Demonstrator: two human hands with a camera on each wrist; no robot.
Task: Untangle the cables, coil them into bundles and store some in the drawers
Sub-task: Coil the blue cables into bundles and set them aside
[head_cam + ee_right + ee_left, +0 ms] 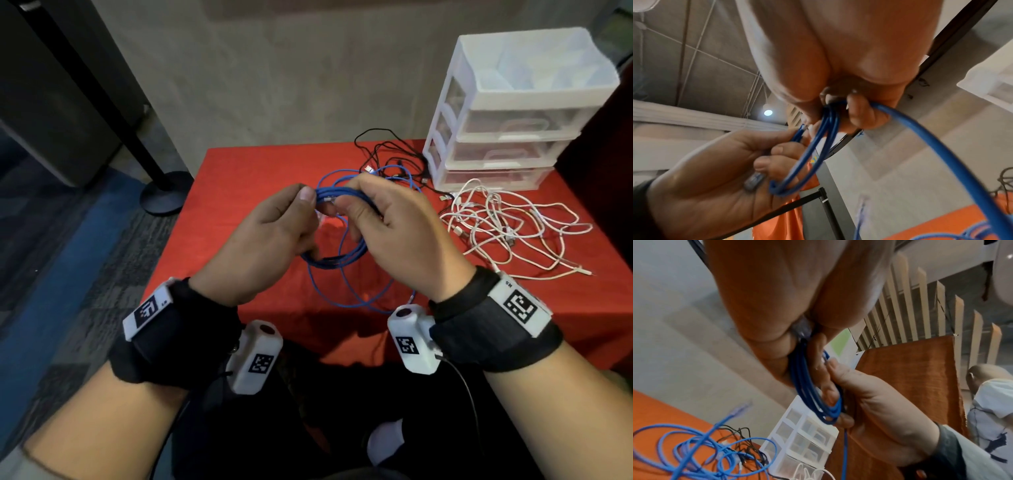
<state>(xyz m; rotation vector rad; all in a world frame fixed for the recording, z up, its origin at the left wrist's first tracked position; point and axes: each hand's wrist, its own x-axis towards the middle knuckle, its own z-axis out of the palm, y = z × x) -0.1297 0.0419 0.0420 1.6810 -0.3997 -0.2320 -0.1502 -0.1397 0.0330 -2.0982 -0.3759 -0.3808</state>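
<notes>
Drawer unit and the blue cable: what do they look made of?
White three-drawer organiser: looks like moulded plastic, an opaque white frame with translucent, slightly glossy drawer fronts. Blue coiled cable: probably a rubbery plastic jacket, smooth with a slight sheen, bending in soft loops; its clear connector looks like hard plastic.

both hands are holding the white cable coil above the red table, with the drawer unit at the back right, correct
Not quite: the coil held by the left hand and right hand is the blue cable, as the head view shows. The white cable lies loose on the red table before the drawer unit at back right.
</notes>
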